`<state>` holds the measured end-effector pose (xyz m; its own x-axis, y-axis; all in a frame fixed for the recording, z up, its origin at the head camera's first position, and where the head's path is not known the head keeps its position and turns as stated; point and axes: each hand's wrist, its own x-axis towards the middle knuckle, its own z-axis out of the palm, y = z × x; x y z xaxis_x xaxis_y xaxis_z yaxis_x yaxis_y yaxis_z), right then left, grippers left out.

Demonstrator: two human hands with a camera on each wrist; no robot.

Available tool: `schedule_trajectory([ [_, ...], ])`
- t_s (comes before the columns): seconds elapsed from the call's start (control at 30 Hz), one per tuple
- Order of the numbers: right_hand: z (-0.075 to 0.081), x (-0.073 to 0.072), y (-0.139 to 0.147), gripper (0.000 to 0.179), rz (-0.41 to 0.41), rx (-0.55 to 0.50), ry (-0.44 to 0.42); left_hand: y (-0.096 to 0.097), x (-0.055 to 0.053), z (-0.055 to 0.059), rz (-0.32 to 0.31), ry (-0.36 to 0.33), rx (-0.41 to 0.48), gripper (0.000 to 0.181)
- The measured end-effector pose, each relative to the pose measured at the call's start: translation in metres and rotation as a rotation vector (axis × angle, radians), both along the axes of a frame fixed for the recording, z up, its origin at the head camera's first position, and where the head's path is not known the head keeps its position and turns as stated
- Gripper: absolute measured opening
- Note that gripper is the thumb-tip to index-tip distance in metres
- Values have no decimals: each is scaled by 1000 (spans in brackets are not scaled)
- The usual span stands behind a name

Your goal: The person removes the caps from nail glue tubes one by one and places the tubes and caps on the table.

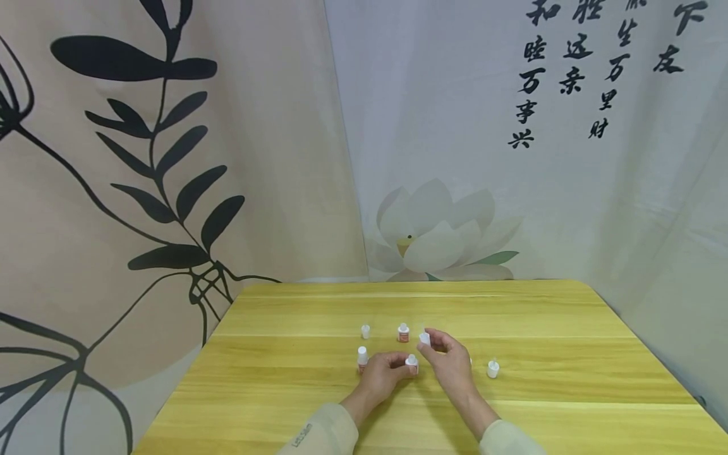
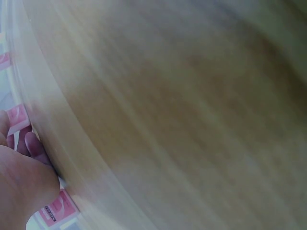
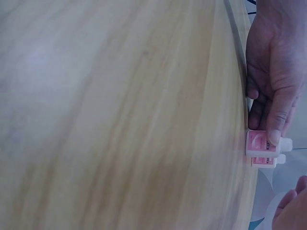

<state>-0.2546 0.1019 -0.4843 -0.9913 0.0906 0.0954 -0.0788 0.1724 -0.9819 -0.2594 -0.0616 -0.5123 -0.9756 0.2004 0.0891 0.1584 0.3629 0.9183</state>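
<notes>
My left hand pinches a small white bottle with a pink label, upright, low over or on the table; I cannot tell which. In the right wrist view that bottle stands between the left thumb and fingers, its narrow white top showing. Just above and to the right, my right hand holds a small white cap between thumb and fingertips. Cap and bottle are apart. Only part of the right hand shows in its own wrist view. Beside the left hand stands a bottle with a tall white cap.
Behind the hands stands another pink-labelled bottle. One loose white cap lies at the back left, another right of the right hand. A white bit shows past the right hand, mostly hidden. The wooden table ends before a printed curtain.
</notes>
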Motion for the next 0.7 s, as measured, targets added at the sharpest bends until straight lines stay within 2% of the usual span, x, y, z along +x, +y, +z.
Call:
schedule_trajectory([
  [0.4,-1,-1,0,36,-14,-6,-3,1,0,-1,15,20,-26,19],
  [0.7,1,4,0,30,-9,18,-35,0,0,-1,-3,6,8,18],
])
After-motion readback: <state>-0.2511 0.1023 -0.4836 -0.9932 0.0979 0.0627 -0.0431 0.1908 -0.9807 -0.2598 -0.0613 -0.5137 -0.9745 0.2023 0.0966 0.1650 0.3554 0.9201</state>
